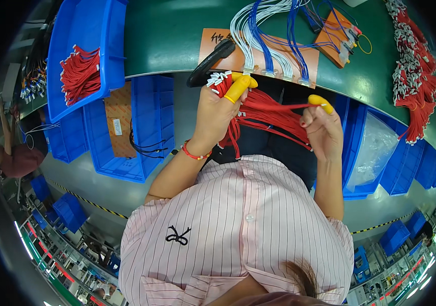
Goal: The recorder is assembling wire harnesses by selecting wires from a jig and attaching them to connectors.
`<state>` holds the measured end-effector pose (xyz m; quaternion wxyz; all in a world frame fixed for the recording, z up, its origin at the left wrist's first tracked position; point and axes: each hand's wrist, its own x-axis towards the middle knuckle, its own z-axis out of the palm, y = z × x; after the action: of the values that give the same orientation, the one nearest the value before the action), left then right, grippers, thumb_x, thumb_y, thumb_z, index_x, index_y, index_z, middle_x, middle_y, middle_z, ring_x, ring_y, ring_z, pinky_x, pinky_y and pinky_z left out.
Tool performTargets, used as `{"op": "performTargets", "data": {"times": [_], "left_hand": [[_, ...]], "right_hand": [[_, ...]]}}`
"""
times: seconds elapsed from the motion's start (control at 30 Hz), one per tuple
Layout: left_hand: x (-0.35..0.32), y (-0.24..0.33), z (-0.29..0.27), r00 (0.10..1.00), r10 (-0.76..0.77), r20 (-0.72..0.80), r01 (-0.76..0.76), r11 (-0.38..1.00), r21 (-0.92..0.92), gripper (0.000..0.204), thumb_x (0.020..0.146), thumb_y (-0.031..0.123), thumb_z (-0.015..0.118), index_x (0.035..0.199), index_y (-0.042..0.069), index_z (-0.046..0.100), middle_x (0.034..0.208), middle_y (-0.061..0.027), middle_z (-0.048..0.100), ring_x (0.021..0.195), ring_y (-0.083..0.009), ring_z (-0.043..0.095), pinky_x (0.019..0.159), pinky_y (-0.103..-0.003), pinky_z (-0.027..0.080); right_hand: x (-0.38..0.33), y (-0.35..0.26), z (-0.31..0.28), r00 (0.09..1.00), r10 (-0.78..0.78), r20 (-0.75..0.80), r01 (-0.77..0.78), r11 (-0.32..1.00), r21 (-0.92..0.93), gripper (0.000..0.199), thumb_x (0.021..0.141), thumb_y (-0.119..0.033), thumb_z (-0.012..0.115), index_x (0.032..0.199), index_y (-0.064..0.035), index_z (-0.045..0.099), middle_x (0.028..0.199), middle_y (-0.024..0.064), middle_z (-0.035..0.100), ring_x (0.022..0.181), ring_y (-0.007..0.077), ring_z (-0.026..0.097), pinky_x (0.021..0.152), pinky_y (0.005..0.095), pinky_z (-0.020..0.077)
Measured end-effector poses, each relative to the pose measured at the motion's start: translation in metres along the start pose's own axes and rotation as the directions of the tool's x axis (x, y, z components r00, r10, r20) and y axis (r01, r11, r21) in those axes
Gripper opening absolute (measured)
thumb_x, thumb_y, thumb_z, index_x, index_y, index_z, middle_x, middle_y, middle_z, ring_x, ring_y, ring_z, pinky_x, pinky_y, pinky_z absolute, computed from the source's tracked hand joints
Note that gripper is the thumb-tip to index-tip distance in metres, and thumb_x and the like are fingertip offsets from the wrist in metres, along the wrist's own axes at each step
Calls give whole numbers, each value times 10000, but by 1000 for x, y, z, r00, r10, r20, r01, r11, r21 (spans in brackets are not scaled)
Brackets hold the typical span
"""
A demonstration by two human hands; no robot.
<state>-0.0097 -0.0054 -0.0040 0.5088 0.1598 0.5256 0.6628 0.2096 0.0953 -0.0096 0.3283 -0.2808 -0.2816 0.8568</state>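
Observation:
A bundle of red wires [266, 109] with white connectors at one end is gripped in my left hand [215, 115], just off the table's near edge. Yellow finger cots cover its thumb and a fingertip. Reaching in from the other side, my right hand [326, 131], with a yellow cot on one finger, pinches the end of a single red wire [281, 106] stretched out from the bundle. The remaining red wires hang loosely between my hands, over my lap. Behind my fingers, white and blue wires [251, 35] end in clear connectors along an orange board [208, 40].
On the green table [172, 30], a black curved object [210, 64] stands beside my left hand. A blue bin [85, 30] at the left holds red wires. More red wires [416, 76] hang at the right. Blue crates [151, 122] sit below the table on both sides.

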Motion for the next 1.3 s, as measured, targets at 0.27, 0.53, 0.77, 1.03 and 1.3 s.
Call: {"op": "performTargets", "data": {"times": [0.27,0.53,0.77,1.03,1.3], "left_hand": [[-1,1,6,999,36,-15,-36,999,22,222,967,121,555,995,-82,639,714,-19,569,443,2,307,417,-179,229],[0,7,5,999,25,20,-24,999,-38,223,976,119,517,1026,-67,628,731,-34,606,436,0,309,402,-185,213],[-7,39,-10,992,-60,111,43,988,151,287,1001,153,458,1065,-50,650,757,-57,675,418,-2,285,380,-195,216],[-20,41,-23,987,-134,88,123,986,112,227,999,126,463,1070,-30,612,518,28,422,419,-29,287,394,-209,224],[-17,43,-18,985,-115,130,93,982,166,268,1005,150,450,1086,-38,623,680,-42,625,426,-14,299,393,-193,244]], "right_hand": [[7,19,27,998,-28,-59,7,942,-336,259,939,-112,603,1136,50,646,949,100,672,753,114,611,762,263,509],[13,12,32,982,-127,-139,71,934,-351,259,963,-148,580,1081,73,645,882,128,675,682,125,624,697,268,525],[16,10,41,975,-153,-162,87,931,-353,249,961,-148,582,1027,83,644,834,130,660,647,140,633,662,269,535],[17,2,42,984,-83,-158,29,949,-314,246,952,-159,593,989,77,653,789,127,660,600,132,618,627,261,524],[18,14,44,982,-77,-173,55,990,-130,252,961,-167,579,995,75,639,789,112,661,597,113,602,618,250,513]]}}
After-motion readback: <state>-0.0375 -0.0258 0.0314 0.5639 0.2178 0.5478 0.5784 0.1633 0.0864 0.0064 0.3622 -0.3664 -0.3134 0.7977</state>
